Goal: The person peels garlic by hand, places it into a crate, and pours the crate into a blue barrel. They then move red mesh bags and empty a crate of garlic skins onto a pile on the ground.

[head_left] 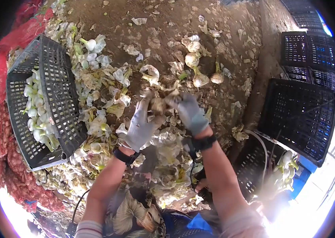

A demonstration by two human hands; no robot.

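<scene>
Both of my gloved hands meet over the littered ground around a brownish onion (158, 104), blurred and partly covered by fingers. My left hand (140, 126) is curled against its near left side. My right hand (190, 112) has its fingers closed at the onion's upper right, by the dry skin and stem. Just beyond lies a curled pale skin (150, 74). Several unpeeled onions (200, 80) with dry stems rest on the dirt ahead, to the right. At the left, a black plastic crate (61, 95) holds peeled white onions (36, 109) with green stems.
Loose skins (100, 119) cover the ground around and below my hands. Red mesh sacks (7, 154) line the left edge. Stacked black crates (300, 115) stand at the right, and more pale stemmed onions (285, 170) sit at lower right.
</scene>
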